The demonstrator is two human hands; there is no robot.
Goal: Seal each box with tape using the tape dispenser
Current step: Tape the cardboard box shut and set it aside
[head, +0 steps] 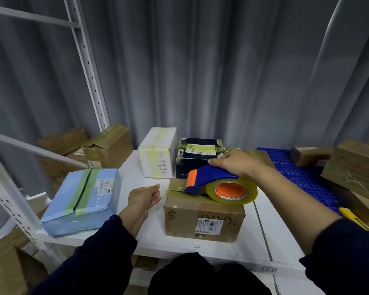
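A brown cardboard box point(202, 220) with a white label stands on the white table point(262, 231) in front of me. On its top lies a blue and orange tape dispenser point(209, 177) with a roll of clear tape point(232, 191). My right hand point(234, 161) grips the dispenser's handle from above, its orange front end at the box's far left edge. My left hand point(145, 198) hovers just left of the box with fingers loosely curled, holding nothing. A strip of tape shows on the box's top left corner.
A light blue box point(81, 201) lies at the left, a white box point(158, 152) and a dark box point(197, 155) behind. Brown boxes point(354, 167) sit on a blue perforated tray point(303, 173) at the right, by a yellow utility knife point(356, 220). White shelf posts point(87, 67) rise at the left.
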